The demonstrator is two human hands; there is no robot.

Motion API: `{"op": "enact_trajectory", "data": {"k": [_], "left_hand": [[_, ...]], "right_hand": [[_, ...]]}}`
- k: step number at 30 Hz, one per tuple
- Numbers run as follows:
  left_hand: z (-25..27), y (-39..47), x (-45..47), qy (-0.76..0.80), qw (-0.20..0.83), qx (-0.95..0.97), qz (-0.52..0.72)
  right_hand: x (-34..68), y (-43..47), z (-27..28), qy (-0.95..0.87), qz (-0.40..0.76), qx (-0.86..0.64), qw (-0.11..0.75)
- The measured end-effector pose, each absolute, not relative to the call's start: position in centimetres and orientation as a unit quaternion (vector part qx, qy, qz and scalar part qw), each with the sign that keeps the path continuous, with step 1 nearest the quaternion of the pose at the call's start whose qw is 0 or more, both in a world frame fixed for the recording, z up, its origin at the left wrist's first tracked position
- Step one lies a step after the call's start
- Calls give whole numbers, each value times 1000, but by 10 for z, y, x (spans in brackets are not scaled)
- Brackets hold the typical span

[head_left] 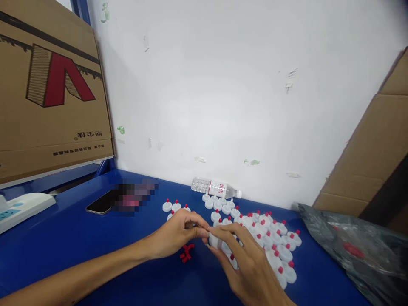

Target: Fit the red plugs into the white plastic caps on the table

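My right hand (247, 259) holds a round white plastic cap (215, 240) between thumb and fingers, tilted toward the left. Against that cap's left side, my left hand (188, 229) has its thumb and forefinger pinched together; whatever lies between them is hidden. Just below the left hand is a small pile of red tips (187, 253). Around and behind my right hand lie many white caps with red tips (284, 253), some partly covered by the hand. White caps without red tips (217, 205) sit in a group farther back.
A clear water bottle (216, 188) lies on its side by the white wall. On the blue table's left are a phone (100, 203) and a power strip (27, 209). A dark plastic bag (357, 250) rests at right. Cardboard (63, 140) stands on both sides.
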State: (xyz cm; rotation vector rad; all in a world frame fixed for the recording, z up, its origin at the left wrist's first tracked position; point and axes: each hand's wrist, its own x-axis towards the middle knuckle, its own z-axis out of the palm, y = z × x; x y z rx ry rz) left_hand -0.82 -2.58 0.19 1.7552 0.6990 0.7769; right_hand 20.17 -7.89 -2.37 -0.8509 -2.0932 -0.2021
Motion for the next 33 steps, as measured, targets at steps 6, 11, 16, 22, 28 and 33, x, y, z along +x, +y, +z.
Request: {"op": "enact_trajectory", "data": {"k": [6,11,16,22,28,33], "left_hand": [[-3,-28,-9,280,530,734,321],[1,-29,-10,339,418,775,332],[16,-10,-17,399,246,815,340],[27,40,-22,356,81,916,163],[32,68,-12,341,62,934,87],[32,86,-3,358,31,929,85]], "right_hand": [[204,-80,-27,-842,-79,-332,418],[204,-75,-27,-830,-109,-351,419],[202,-75,-22,-823,-205,-369,380],[198,-80,-17,-826,-246,-347,370],[197,-79,-17,-829,-242,-343,370],[201,-80,-14,-828,-230,-355,368]]}}
